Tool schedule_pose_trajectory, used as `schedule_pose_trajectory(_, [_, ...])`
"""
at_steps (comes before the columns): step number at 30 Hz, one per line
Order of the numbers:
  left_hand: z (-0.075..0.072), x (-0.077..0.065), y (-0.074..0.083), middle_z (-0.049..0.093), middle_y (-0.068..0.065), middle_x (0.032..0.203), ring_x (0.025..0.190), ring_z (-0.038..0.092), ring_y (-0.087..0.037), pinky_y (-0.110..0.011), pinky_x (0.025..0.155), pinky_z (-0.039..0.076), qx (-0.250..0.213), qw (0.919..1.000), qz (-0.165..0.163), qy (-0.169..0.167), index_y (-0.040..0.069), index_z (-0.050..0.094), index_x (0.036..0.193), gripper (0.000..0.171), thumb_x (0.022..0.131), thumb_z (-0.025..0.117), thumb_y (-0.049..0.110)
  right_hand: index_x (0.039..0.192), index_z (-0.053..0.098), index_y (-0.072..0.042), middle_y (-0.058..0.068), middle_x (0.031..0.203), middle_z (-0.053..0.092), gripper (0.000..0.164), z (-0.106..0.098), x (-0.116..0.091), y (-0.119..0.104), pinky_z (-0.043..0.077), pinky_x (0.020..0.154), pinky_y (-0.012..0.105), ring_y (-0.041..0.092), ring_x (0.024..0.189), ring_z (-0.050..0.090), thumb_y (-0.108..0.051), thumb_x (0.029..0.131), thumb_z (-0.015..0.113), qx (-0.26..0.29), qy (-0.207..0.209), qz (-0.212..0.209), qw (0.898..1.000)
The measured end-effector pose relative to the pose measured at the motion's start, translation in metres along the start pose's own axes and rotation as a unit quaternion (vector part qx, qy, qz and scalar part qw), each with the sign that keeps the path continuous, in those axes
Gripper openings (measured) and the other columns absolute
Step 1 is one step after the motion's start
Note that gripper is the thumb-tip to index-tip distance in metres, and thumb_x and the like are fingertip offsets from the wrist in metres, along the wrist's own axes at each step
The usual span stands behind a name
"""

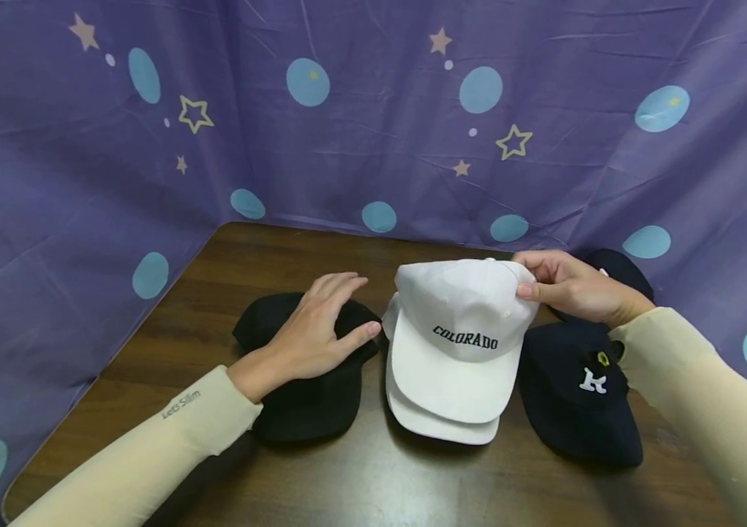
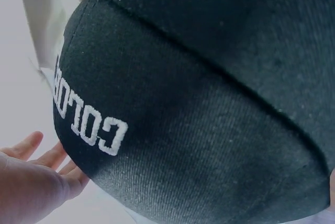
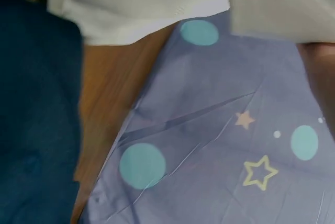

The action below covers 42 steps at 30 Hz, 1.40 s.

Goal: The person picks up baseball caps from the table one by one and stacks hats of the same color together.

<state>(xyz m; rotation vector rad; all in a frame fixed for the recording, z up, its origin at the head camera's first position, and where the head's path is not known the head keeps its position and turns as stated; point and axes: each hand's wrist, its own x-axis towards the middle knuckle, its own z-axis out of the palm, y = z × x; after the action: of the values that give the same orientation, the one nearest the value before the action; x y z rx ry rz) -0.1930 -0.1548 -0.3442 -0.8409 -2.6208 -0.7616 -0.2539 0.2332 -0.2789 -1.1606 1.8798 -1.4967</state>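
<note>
A white baseball cap [image 1: 455, 322] with dark COLORADO lettering sits over a second white cap [image 1: 439, 430], whose brim shows below the first. With thumb and fingers, my right hand [image 1: 573, 289] pinches the upper cap at the right side of its crown. To the left lies a black baseball cap [image 1: 310, 406]. My left hand [image 1: 317, 329] is spread across the top of this black cap, its fingers stretched toward the white pair. White embroidered letters show on the black cap [image 2: 172, 114] in the left wrist view, with fingers beside it.
On the right lies a navy cap [image 1: 577, 432] with a white letter and a small yellow detail. Another dark cap [image 1: 623, 274] stands behind it, partly covered by my right hand. A purple patterned curtain [image 1: 373, 132] borders the brown wooden table [image 1: 320, 249] behind and on the left.
</note>
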Motion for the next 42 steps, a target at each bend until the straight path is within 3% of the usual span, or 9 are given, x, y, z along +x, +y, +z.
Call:
schedule_pose_trajectory(6, [0.002,0.002,0.000,0.032,-0.004,0.148,0.136,0.021,-0.021,-0.053,0.107,0.025,0.000,1.0000,0.001,0.000,0.017,0.036,0.145,0.072,0.091,0.047,0.064,0.116,0.050,0.000,0.023,0.105,0.063,0.018,0.002,-0.005,0.017,0.050,0.080,0.054,0.038,0.094,0.062,-0.005,0.099,0.047,-0.016,0.019,0.119,0.993])
schedule_pose_trajectory(13, [0.004,0.001,0.000,0.031,-0.003,0.149,0.136,0.020,-0.020,-0.053,0.107,0.025,-0.002,1.0000,-0.004,-0.007,0.018,0.034,0.146,0.073,0.091,0.046,0.064,0.112,0.056,-0.004,0.019,0.101,0.065,0.016,0.007,0.001,0.023,0.053,0.076,0.049,0.034,0.088,0.061,-0.011,0.097,0.053,-0.082,-0.001,0.136,0.987])
schedule_pose_trajectory(18, [0.006,0.000,0.000,0.031,-0.003,0.149,0.136,0.020,-0.020,-0.053,0.107,0.025,-0.006,0.9999,-0.005,-0.008,0.018,0.034,0.146,0.073,0.091,0.046,0.065,0.106,0.058,-0.009,0.011,0.090,0.066,0.016,0.011,0.006,0.030,0.054,0.067,0.039,0.026,0.077,0.060,-0.021,0.095,0.059,-0.160,0.034,0.162,0.973])
schedule_pose_trajectory(23, [0.007,0.000,0.000,0.030,-0.002,0.149,0.136,0.020,-0.019,-0.053,0.107,0.025,-0.008,0.9999,-0.006,-0.012,0.019,0.034,0.146,0.072,0.091,0.045,0.065,0.107,0.058,-0.010,0.010,0.088,0.064,0.021,0.018,0.005,0.037,0.052,0.065,0.037,0.024,0.076,0.058,-0.025,0.093,0.063,-0.209,0.098,0.162,0.960])
schedule_pose_trajectory(28, [0.007,0.002,-0.002,0.031,-0.003,0.149,0.136,0.021,-0.020,-0.053,0.106,0.026,-0.004,1.0000,-0.004,-0.007,0.019,0.035,0.145,0.072,0.091,0.046,0.065,0.111,0.057,-0.016,0.005,0.089,0.062,0.026,0.023,0.002,0.032,0.051,0.065,0.035,0.021,0.077,0.058,-0.028,0.090,0.067,-0.265,0.146,0.133,0.944])
schedule_pose_trajectory(35, [0.008,0.001,-0.002,0.032,-0.004,0.148,0.136,0.021,-0.021,-0.053,0.106,0.026,-0.003,1.0000,0.000,-0.003,0.019,0.035,0.145,0.072,0.090,0.048,0.063,0.113,0.058,-0.015,0.006,0.092,0.060,0.026,0.028,-0.002,0.027,0.050,0.069,0.032,0.021,0.080,0.057,-0.024,0.090,0.066,-0.266,0.153,0.103,0.946])
schedule_pose_trajectory(42, [0.010,0.001,-0.002,0.031,-0.003,0.149,0.136,0.021,-0.021,-0.054,0.106,0.025,-0.006,1.0000,-0.002,-0.006,0.018,0.035,0.145,0.072,0.091,0.048,0.063,0.119,0.055,-0.017,0.004,0.101,0.062,0.034,0.030,-0.006,0.028,0.052,0.072,0.037,0.021,0.088,0.059,-0.026,0.089,0.068,-0.261,0.167,0.092,0.946])
